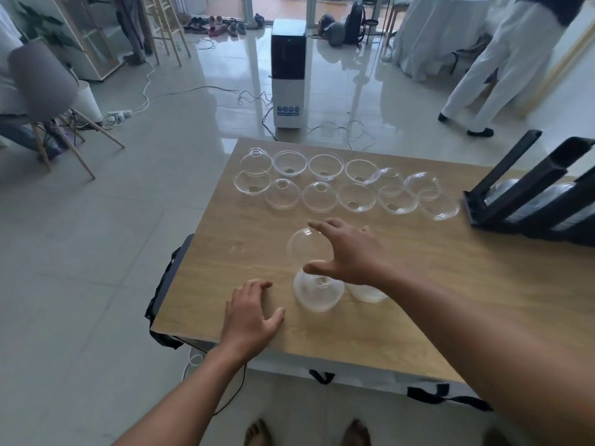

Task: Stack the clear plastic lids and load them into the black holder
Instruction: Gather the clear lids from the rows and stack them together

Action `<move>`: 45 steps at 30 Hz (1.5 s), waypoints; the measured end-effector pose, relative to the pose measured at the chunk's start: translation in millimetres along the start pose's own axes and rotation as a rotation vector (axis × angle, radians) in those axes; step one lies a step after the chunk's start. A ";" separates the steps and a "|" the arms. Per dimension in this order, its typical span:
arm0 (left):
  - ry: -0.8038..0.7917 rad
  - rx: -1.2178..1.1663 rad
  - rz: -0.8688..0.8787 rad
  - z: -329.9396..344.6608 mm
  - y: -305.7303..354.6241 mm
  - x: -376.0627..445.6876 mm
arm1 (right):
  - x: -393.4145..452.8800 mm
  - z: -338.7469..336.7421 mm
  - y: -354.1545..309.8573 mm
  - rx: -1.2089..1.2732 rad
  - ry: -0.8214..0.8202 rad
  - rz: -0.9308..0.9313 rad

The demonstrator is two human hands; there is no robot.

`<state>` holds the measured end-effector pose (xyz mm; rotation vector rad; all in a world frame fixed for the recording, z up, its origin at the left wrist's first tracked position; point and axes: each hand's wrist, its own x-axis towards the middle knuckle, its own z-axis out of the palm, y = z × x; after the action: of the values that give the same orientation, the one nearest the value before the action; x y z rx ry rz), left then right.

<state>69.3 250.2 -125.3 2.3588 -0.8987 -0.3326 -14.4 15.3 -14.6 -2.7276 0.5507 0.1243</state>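
Observation:
Several clear dome lids lie in two rows on the far half of the wooden table. My right hand holds one clear lid between thumb and spread fingers, just above a small stack of lids near the table's front. A second stack sits partly hidden under my right wrist. My left hand rests on the table left of the stack, fingers relaxed and holding nothing. The black holder lies tilted at the table's right end, with lids showing in its channels.
A white and black tower appliance stands on the floor beyond the table, with cables around it. A grey chair is at the left. A person in white stands at the back right. Black cloth hangs at the table's left edge.

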 end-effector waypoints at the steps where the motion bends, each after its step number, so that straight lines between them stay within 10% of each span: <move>1: -0.013 -0.007 0.011 -0.3 2.6 3.5 | -9.2 3.1 1.9 -0.026 0.001 -0.003; 14: -0.161 0.005 0.226 -0.8 54.8 38.0 | -43.7 49.9 11.6 -0.060 0.044 0.001; 20: -0.115 0.029 0.252 13.4 76.1 43.3 | -61.6 35.5 55.8 0.068 0.404 0.098; 26: -0.076 0.064 0.184 6.2 76.6 60.8 | -68.3 36.2 113.2 0.221 0.043 0.199; 37: -0.043 0.284 0.466 38.4 141.0 34.0 | -81.6 39.2 149.0 0.345 0.029 0.161; 45: -0.196 0.061 0.241 101.3 180.0 38.8 | -106.5 29.3 170.2 0.594 0.043 0.274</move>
<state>-38.7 72.1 -98.2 2.2688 -1.2878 -0.4481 -179.3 -82.5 -80.8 -2.0760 0.8216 -0.0286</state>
